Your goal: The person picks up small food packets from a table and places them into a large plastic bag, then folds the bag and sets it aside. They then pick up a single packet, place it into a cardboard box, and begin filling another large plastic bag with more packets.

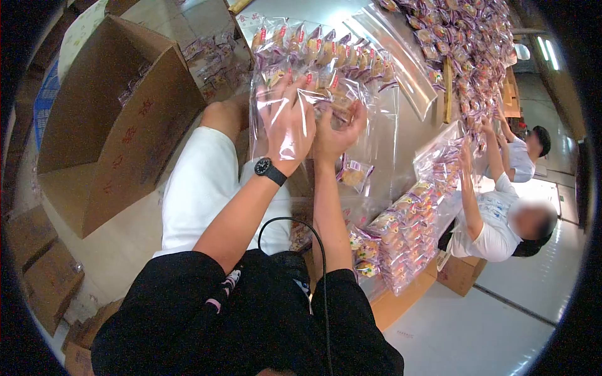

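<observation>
A large clear plastic bag (pixel 260 135) lies before me with a row of small wrapped pastries (pixel 313 50) along its far end. My left hand (pixel 287 122), a black watch on its wrist, is under the shiny film with its fingers stretched toward the pastries. Beside it, my right hand (pixel 338 130) has curled fingers around the near side of some wrapped packets (pixel 337 99); glare on the film partly hides the grip. A single wrapped packet (pixel 355 173) lies just past my right wrist.
An open cardboard box (pixel 144 135) stands at the left. Flat clear bags (pixel 401 69) lie beyond my hands. A big heap of wrapped packets (pixel 464 44) covers the upper right. A filled bag (pixel 404 232) lies at right, near two people (pixel 495 219) reaching in.
</observation>
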Demonstrator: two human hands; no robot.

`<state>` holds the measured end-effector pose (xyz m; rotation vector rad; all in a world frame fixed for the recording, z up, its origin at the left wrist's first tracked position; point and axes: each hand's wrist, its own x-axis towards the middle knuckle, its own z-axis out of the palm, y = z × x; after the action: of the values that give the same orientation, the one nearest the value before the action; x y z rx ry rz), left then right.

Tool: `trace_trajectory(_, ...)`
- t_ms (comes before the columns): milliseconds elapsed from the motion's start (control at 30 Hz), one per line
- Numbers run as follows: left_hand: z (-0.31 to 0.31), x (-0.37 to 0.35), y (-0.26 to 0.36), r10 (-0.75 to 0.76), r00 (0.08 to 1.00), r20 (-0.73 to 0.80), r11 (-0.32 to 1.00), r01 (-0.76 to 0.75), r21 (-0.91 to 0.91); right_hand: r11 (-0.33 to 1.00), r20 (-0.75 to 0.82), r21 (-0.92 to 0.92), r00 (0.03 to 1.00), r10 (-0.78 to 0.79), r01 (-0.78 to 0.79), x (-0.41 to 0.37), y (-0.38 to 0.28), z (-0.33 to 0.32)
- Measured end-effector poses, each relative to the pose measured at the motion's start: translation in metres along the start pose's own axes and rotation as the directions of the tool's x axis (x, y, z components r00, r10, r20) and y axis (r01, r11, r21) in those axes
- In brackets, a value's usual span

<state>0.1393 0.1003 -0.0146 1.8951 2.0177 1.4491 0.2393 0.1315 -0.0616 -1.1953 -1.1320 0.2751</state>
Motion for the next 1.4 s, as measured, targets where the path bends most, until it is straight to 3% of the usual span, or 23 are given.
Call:
trace_trajectory(67,-0.004,0.000,0.002,-0.016,0.999,0.028,1.000,0.015,0.027,0.980,0.127,0.034,0.974,0.189,-0.195,0.002,-0.001,-0.008)
trace_trajectory(167,-0.004,0.001,0.005,0.008,1.000,0.012,0.996,-0.009,0.088,0.988,0.212,-0.154,0.977,0.002,0.032,0.001,-0.006,-0.013)
trace_trajectory(200,-0.005,0.002,0.004,0.025,0.999,0.024,0.999,-0.026,0.044,0.984,0.249,-0.121,0.964,-0.095,0.128,0.002,-0.009,-0.014)
trace_trajectory(267,-0.007,0.007,-0.001,0.061,0.997,0.046,0.997,-0.059,-0.043,0.921,0.279,-0.235,0.929,-0.243,0.312,0.010,-0.011,-0.014)
trace_trajectory(333,-0.013,0.007,-0.004,0.084,0.992,0.089,0.994,-0.090,0.062,0.860,0.163,-0.389,0.943,-0.289,0.331,0.002,-0.010,-0.006)
trace_trajectory(367,-0.016,0.008,-0.003,0.095,0.989,0.111,0.988,-0.108,0.113,0.897,0.189,-0.310,0.945,-0.267,0.315,0.004,-0.011,-0.004)
trace_trajectory(433,-0.027,0.011,0.001,0.038,0.985,0.171,0.998,-0.046,0.043,0.953,0.242,-0.150,0.945,-0.222,0.262,0.007,-0.017,-0.003)
trace_trajectory(567,-0.027,0.014,-0.005,0.079,0.991,0.111,0.987,-0.063,-0.145,0.919,0.317,-0.284,0.932,-0.177,0.272,0.008,-0.016,-0.005)
trace_trajectory(600,-0.029,0.009,-0.003,0.035,0.993,0.112,0.985,-0.016,-0.173,0.946,0.306,-0.245,0.943,-0.131,0.210,0.007,-0.014,-0.006)
trace_trajectory(700,-0.027,0.009,-0.005,-0.178,0.963,0.203,0.953,0.220,-0.207,0.922,0.314,-0.291,0.936,-0.161,0.256,0.007,-0.016,-0.004)
trace_trajectory(733,-0.026,0.011,-0.006,-0.095,0.991,0.097,0.972,0.114,-0.206,0.938,0.314,-0.251,0.937,-0.154,0.238,0.007,-0.018,-0.004)
trace_trajectory(833,-0.030,0.013,-0.002,-0.220,0.946,0.238,0.958,0.255,-0.129,0.953,0.321,-0.206,0.935,-0.147,0.221,0.006,-0.022,-0.003)
trace_trajectory(967,-0.035,0.015,0.004,-0.245,0.949,0.200,0.951,0.276,-0.143,0.922,0.358,-0.258,0.915,-0.185,0.287,0.007,-0.023,-0.003)
trace_trajectory(1067,-0.047,0.021,0.017,-0.408,0.846,0.343,0.900,0.436,-0.003,0.955,0.342,-0.205,0.930,-0.137,0.216,0.006,-0.023,0.001)
trace_trajectory(1133,-0.040,0.010,0.010,-0.305,0.903,0.302,0.946,0.324,-0.015,0.967,0.337,-0.179,0.935,-0.112,0.180,0.002,-0.023,-0.001)
trace_trajectory(1200,-0.035,0.006,0.005,-0.268,0.925,0.269,0.945,0.307,-0.113,0.966,0.346,-0.158,0.928,-0.141,0.206,0.004,-0.026,-0.002)
trace_trajectory(1300,-0.053,0.011,0.014,-0.278,0.878,0.391,0.935,0.340,-0.100,0.969,0.481,-0.145,0.870,-0.108,0.200,0.007,-0.039,-0.009)
trace_trajectory(1333,-0.052,0.012,0.010,-0.267,0.874,0.405,0.934,0.338,-0.114,0.948,0.478,-0.159,0.862,-0.171,0.276,0.006,-0.037,-0.007)
trace_trajectory(1400,-0.051,0.012,0.005,-0.189,0.890,0.414,0.973,0.227,-0.043,0.948,0.471,-0.174,0.868,-0.158,0.267,0.005,-0.033,-0.006)
